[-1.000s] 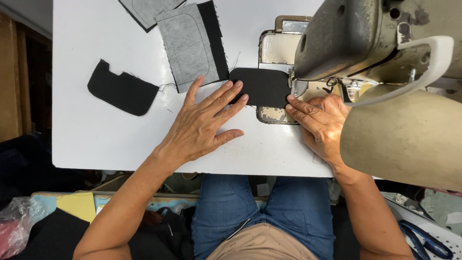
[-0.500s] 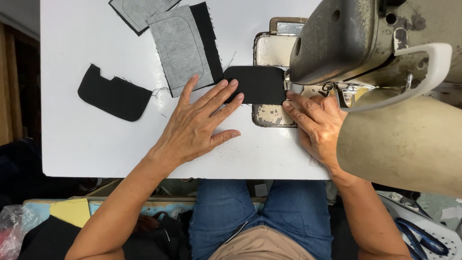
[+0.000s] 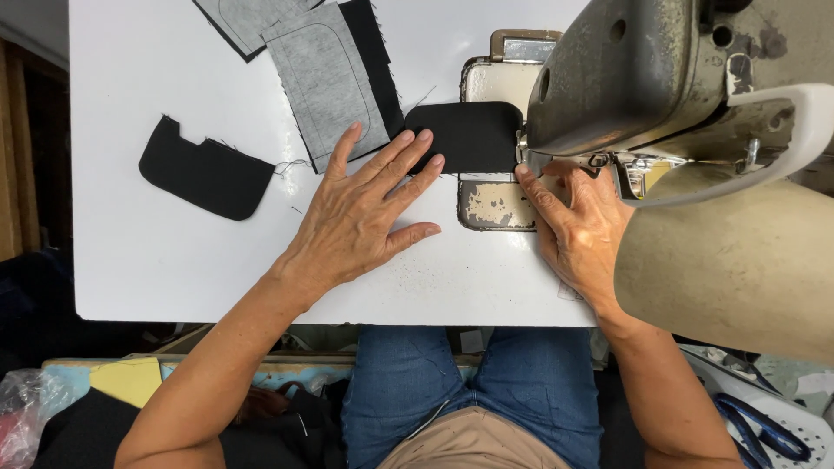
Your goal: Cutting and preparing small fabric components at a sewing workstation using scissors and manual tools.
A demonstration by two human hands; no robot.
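A black fabric piece (image 3: pixel 469 135) with rounded corners lies over the metal plate (image 3: pixel 495 207) of a sewing machine (image 3: pixel 669 78). My left hand (image 3: pixel 360 217) lies flat on the white table, fingers spread, its fingertips pressing the left edge of that piece. My right hand (image 3: pixel 578 230) rests beside the plate under the machine head, with its fingertips at the right edge of the piece near the needle area. The needle itself is hidden by the machine head.
A second black cut piece (image 3: pixel 204 174) lies at the left of the white table (image 3: pixel 174 260). Grey interlining pieces on black fabric (image 3: pixel 326 74) lie at the back. The machine's beige arm (image 3: pixel 730 260) fills the right side. Scissors (image 3: pixel 764 430) lie low right.
Both hands hold the same pose on the black piece. The scene has shifted slightly in the picture as the head moved.
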